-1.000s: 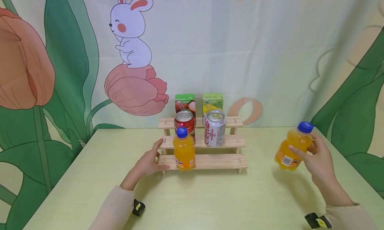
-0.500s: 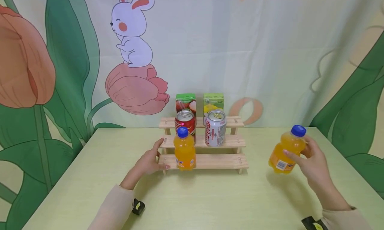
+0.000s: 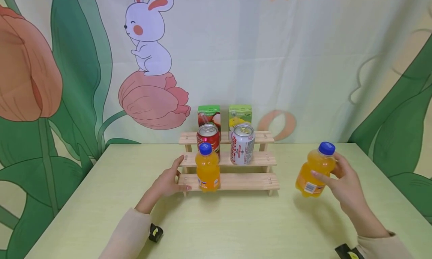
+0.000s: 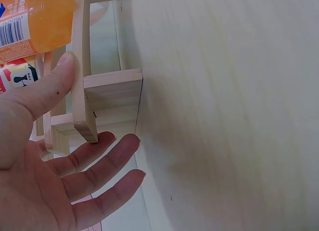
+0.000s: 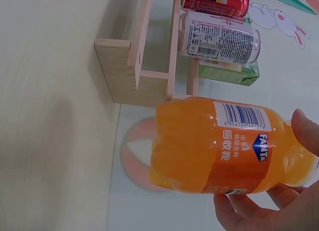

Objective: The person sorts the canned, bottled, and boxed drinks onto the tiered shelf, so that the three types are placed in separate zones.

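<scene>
A three-step wooden display rack [image 3: 243, 181] stands on the table. My left hand [image 3: 165, 181] holds its left end, thumb on the lowest step and index finger by the middle step; the other fingers [image 4: 107, 166] spread past the end. On the lowest step's left part stands an orange Fanta bottle [image 3: 207, 170] with a blue cap. My right hand [image 3: 347, 187] grips a second Fanta bottle [image 3: 314, 172], slightly tilted, above the table right of the rack. The right wrist view shows that bottle [image 5: 214, 146] close up, its base toward the rack.
On the middle step stand a red can [image 3: 208, 133], partly hidden by the front bottle, and a white Coca-Cola can [image 3: 242, 144]. Two green juice cartons, one left [image 3: 209, 114] and one right [image 3: 240, 113], stand on the top step. A printed curtain [image 3: 303, 63] hangs behind the table.
My right hand has carried its Fanta bottle leftward and slightly down, closer to the rack. My left hand stays at the rack's left end.
</scene>
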Demonstrator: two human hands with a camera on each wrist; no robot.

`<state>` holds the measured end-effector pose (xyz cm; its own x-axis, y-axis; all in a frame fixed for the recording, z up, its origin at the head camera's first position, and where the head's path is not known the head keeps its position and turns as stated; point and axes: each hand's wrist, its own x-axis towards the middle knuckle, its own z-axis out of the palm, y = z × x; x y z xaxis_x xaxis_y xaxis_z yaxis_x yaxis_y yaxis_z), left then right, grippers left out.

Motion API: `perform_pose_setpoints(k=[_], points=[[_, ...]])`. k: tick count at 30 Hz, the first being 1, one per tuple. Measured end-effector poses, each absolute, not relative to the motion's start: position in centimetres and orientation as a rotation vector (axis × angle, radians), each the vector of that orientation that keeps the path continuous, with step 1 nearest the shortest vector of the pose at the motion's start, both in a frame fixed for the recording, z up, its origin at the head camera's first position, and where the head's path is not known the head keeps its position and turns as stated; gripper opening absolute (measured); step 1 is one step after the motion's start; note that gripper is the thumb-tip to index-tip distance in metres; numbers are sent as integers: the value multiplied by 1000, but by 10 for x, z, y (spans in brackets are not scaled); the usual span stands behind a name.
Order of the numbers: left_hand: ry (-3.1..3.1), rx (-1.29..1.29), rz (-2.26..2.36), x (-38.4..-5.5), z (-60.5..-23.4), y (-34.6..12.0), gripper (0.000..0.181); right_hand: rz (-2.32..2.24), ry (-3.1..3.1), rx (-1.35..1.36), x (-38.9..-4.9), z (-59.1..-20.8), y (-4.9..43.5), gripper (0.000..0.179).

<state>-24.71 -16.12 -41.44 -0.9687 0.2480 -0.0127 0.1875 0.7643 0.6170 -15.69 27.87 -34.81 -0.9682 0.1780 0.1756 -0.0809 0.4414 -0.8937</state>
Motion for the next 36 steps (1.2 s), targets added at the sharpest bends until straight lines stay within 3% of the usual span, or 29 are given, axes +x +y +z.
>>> perform_pose_setpoints(k=[36], points=[[2870,364,1003,-246,-414,-161,100,1578,-2472,53,-156,-341,247,70]])
